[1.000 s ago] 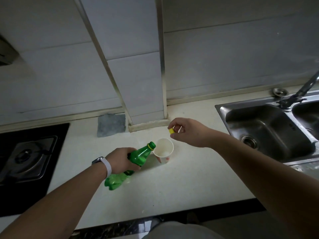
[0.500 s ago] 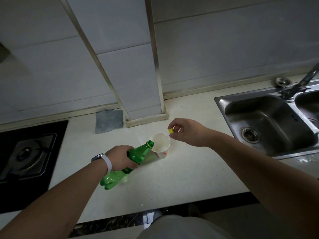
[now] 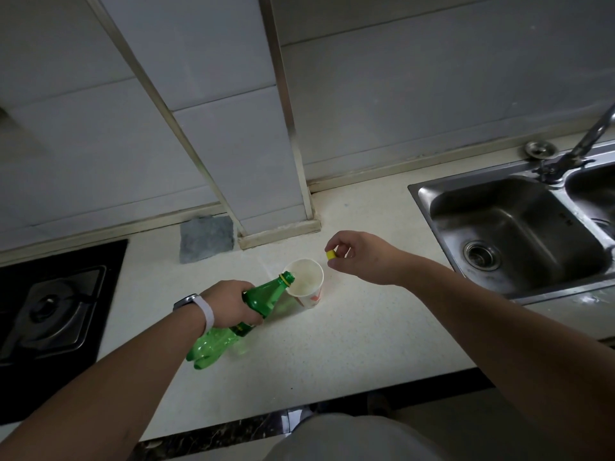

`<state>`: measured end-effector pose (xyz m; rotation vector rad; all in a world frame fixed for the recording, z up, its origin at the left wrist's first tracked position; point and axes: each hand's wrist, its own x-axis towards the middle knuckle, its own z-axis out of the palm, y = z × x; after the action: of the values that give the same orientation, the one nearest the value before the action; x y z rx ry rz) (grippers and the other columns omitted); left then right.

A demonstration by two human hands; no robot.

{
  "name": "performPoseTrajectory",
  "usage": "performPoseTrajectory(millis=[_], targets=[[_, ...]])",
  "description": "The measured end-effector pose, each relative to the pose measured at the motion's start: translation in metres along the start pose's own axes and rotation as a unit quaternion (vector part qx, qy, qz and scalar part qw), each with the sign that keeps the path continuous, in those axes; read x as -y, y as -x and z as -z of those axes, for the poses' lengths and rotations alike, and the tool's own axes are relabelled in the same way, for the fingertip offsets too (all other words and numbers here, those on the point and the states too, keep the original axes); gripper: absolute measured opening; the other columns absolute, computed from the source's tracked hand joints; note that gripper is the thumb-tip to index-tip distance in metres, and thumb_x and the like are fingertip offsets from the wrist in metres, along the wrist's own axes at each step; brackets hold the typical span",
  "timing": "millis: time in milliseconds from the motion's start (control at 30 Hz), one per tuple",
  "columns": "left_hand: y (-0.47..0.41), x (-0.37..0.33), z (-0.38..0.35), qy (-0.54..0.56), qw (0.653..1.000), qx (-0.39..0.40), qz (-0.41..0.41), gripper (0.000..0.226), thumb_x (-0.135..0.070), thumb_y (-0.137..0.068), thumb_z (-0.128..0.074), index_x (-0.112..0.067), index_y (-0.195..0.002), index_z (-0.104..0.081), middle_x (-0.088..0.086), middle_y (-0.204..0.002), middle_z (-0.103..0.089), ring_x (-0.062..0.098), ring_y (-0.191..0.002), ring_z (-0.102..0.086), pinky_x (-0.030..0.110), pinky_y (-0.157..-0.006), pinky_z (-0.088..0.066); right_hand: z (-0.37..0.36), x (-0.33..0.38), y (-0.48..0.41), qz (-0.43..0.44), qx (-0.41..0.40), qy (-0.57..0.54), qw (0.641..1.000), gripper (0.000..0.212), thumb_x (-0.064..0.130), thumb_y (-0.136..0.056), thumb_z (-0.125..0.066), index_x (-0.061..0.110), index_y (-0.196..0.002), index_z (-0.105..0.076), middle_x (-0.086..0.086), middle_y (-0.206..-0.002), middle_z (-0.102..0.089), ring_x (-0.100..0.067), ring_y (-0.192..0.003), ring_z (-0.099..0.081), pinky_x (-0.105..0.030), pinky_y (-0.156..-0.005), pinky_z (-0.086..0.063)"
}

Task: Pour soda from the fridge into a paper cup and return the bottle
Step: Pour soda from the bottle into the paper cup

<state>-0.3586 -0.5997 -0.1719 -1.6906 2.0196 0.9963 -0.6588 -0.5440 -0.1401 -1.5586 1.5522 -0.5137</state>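
A green plastic soda bottle (image 3: pixel 263 299) is tilted steeply, its open neck resting over the rim of a white paper cup (image 3: pixel 307 286) that stands on the pale counter (image 3: pixel 332 344). My left hand (image 3: pixel 229 304), with a watch on the wrist, grips the bottle around its middle. Just right of the cup and a little above the counter, my right hand (image 3: pixel 359 254) pinches the small yellow bottle cap (image 3: pixel 330 254) between thumb and fingers. Pale liquid shows inside the cup.
A black gas hob (image 3: pixel 50 311) lies at the left. A steel double sink (image 3: pixel 519 227) with a tap (image 3: pixel 579 144) is at the right. A grey cloth (image 3: pixel 206 239) lies by the tiled wall column (image 3: pixel 266 161). The counter's front edge runs below my arms.
The bottle's neck has come over the cup's rim and tipped further down. My right hand with the cap stays beside the cup.
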Motion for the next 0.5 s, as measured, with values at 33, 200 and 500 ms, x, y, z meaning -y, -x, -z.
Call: performPoseTrajectory(millis=[33,200,500], targets=[[-0.0004,-0.0005,0.0008,-0.004,1.000,0.000,0.000,0.047,-0.050,-0.055,-0.082,-0.038,-0.099,-0.068,-0.010,-0.090,-0.071,0.012,-0.080,-0.069,0.036,-0.076,-0.061,-0.0002,-0.0009,-0.0004,-0.001,0.000,-0.001,1.000,0.021,0.034,-0.092,-0.065,0.029,-0.112,-0.061,0.008,-0.099,-0.059,-0.019,-0.092,-0.062,-0.029,-0.075,-0.055],[-0.0021,-0.0028,0.0038,-0.017,1.000,0.002,0.000,0.047,-0.051,-0.052,-0.081,-0.038,-0.096,-0.069,-0.011,-0.089,-0.072,0.011,-0.078,-0.070,0.035,-0.074,-0.061,-0.0005,-0.0044,-0.0028,-0.002,-0.002,-0.008,1.000,0.022,0.034,-0.092,-0.065,0.028,-0.113,-0.061,0.005,-0.101,-0.061,-0.019,-0.093,-0.062,-0.028,-0.076,-0.054],[-0.0024,-0.0059,0.0060,-0.035,0.999,0.007,-0.003,0.047,-0.052,-0.052,-0.080,-0.038,-0.095,-0.068,-0.010,-0.088,-0.072,0.011,-0.078,-0.069,0.036,-0.073,-0.061,0.0011,-0.0104,-0.0018,-0.004,-0.002,-0.012,1.000,0.022,0.034,-0.092,-0.065,0.028,-0.114,-0.062,0.007,-0.100,-0.059,-0.019,-0.093,-0.062,-0.029,-0.075,-0.055]])
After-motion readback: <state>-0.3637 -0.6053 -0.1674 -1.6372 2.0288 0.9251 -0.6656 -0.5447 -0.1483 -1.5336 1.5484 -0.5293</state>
